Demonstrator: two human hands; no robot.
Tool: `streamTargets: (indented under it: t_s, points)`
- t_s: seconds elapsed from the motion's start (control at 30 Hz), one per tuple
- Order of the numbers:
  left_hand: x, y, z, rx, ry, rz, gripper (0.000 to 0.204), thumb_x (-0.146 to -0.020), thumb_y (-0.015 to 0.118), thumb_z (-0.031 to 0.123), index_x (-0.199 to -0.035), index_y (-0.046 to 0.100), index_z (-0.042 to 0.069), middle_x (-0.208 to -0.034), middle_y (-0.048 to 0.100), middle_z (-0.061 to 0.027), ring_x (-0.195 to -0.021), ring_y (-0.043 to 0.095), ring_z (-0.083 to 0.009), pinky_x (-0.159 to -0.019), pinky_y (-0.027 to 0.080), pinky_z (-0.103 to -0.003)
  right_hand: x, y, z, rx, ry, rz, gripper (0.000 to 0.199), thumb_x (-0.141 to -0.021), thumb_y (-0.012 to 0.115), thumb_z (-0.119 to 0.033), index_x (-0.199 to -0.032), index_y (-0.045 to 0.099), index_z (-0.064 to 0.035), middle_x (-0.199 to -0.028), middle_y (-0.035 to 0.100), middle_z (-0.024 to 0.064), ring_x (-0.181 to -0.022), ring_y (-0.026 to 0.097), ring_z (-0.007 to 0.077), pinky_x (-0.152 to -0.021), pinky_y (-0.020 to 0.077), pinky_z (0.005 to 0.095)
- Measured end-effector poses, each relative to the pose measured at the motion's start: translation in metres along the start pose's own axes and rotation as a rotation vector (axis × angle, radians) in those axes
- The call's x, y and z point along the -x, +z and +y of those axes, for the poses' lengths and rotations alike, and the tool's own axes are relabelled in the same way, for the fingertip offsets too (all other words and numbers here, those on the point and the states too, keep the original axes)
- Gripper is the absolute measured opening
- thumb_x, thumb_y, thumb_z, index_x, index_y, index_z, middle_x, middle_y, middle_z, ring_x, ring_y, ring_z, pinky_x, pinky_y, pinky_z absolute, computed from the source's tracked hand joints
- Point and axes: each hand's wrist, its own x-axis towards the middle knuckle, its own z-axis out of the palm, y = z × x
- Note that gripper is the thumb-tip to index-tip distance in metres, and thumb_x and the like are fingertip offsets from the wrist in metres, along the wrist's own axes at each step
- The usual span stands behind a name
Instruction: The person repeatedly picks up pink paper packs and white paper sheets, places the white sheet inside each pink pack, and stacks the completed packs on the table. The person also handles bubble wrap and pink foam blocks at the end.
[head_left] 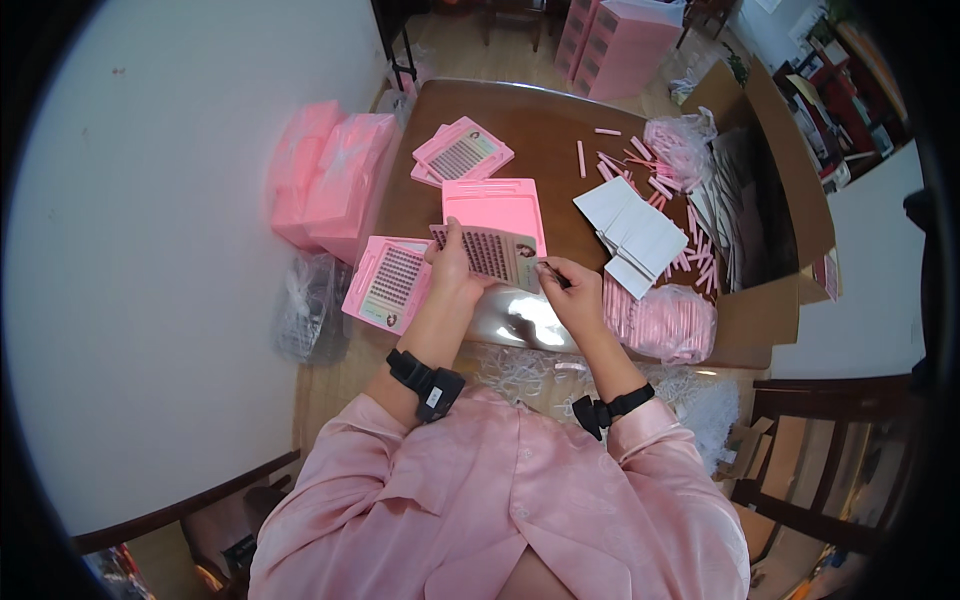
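Right, the brown table (540, 125) fills the middle, with an open cardboard box (775, 210) along its right edge and wrapped pink packs (330, 175) off its left edge. On the table, a pink tray (495, 205) lies flat at the centre, white cards (632, 230) fanned just right of it. Above the table's near edge, the lash card (488, 254) is up: a pale rectangle lined with dark rows of lashes, slightly tilted. Left hand (450, 268) closed on its left edge; right hand (572, 290) pinched narrow on thin tweezers (550, 272), tip touching the card's right corner.
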Motion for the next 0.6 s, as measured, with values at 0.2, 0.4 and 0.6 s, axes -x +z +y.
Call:
streamTargets:
  t_s: [0.2, 0.4, 0.6]
  points:
    - [-0.04, -0.028, 0.026, -0.418, -0.023, 0.099, 0.084, -0.096, 0.066, 0.036, -0.158, 0.011, 0.021, -0.146, 0.039, -0.0136, -0.122, 0.056, -0.0344, -0.094, 0.047, -0.062, -0.072, 0.001, 0.026, 0.269, 0.219, 0.088, 0.021, -0.085, 0.072, -0.019, -0.095, 0.073, -0.0006, -0.073, 0.068, 0.0168, -0.063, 0.067, 0.0223, -0.062, 0.051, 0.0341]
    - [-0.112, -0.07, 0.025, -0.711, 0.34, -0.012, 0.057, -0.091, 0.065, 0.012, -0.144, 0.05, 0.002, -0.113, 0.063, -0.0116, -0.091, 0.06, -0.0159, -0.08, 0.052, -0.031, -0.123, 0.004, 0.056, 0.414, 0.391, 0.009, 0.026, -0.084, 0.069, -0.024, -0.094, 0.074, -0.0009, -0.074, 0.068, 0.0194, -0.066, 0.068, 0.0312, -0.065, 0.0522, 0.0395]
    - [-0.134, -0.071, 0.013, -0.987, 0.537, -0.05, 0.04, -0.092, 0.064, 0.008, -0.131, 0.064, 0.002, -0.083, 0.061, -0.0042, -0.075, 0.062, -0.0117, -0.07, 0.052, -0.026, -0.129, 0.03, 0.06, 0.406, 0.396, -0.061, 0.027, -0.082, 0.069, -0.026, -0.091, 0.073, -0.0017, -0.077, 0.069, 0.0204, -0.071, 0.068, 0.0358, -0.067, 0.0523, 0.0431]
